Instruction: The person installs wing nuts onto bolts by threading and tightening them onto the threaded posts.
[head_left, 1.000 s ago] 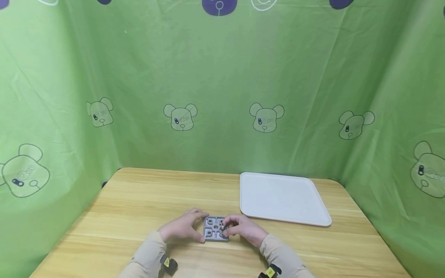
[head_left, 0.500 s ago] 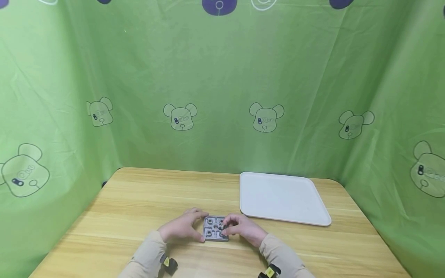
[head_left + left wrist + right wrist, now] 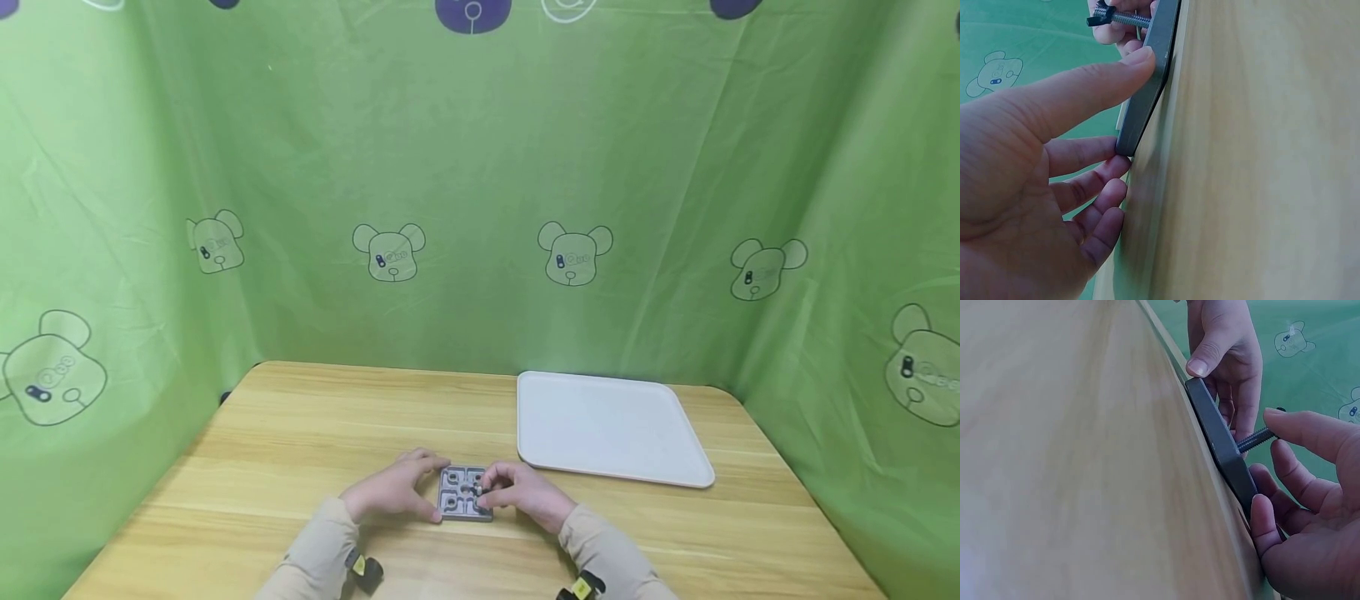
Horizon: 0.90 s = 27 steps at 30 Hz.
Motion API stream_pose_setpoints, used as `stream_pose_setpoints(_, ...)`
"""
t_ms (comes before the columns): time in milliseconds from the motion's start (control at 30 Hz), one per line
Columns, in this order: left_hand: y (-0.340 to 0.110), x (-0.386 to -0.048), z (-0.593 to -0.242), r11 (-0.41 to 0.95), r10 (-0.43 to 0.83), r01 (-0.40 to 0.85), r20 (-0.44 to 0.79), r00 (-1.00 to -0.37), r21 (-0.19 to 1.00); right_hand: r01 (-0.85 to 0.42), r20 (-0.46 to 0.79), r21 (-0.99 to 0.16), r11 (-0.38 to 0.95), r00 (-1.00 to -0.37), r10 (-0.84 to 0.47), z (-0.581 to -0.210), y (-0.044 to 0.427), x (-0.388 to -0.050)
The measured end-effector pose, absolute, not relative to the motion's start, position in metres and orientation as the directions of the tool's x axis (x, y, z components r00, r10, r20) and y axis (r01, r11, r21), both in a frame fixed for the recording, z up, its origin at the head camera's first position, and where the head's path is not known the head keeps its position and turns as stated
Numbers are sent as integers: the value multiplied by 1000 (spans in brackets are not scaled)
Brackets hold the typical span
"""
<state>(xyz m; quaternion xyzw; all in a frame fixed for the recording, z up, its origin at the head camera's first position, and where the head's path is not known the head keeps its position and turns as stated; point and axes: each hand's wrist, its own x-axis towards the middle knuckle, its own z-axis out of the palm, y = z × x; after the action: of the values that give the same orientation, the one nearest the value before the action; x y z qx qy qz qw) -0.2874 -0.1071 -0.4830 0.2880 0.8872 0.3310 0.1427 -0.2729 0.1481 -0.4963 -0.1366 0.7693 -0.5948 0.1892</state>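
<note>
Bolt [image 3: 1255, 440] pinched between right fingers [image 3: 1310, 429]; left fingers [image 3: 1082, 154], spread, grip plate [image 3: 1217, 430].

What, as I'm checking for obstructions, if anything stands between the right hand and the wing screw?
Nothing visible: the right hand pinches the wing screw by its black head; bare thread runs to the gray plate.

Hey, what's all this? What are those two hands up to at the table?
A person is working on a square grey plate lying on the wooden table. Their left hand grips its left side, while their right hand pinches the dark head of a threaded bolt that sticks up from it. I can't tell how firmly the bolt is seated. A white tray lies farther back, to the right.
</note>
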Motion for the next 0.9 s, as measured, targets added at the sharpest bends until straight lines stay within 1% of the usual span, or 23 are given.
stream_pose_setpoints(567, -107, -287, -483, 612, 606, 421, -55, -794, 670, -8, -101, -974, 227, -880, -465, -495, 149, -273)
stream_pose_setpoints(900, -107, -287, -483, 615, 602, 419, -56, -797, 668, -11, -100, -973, 232, -881, -462, -494, 150, -273)
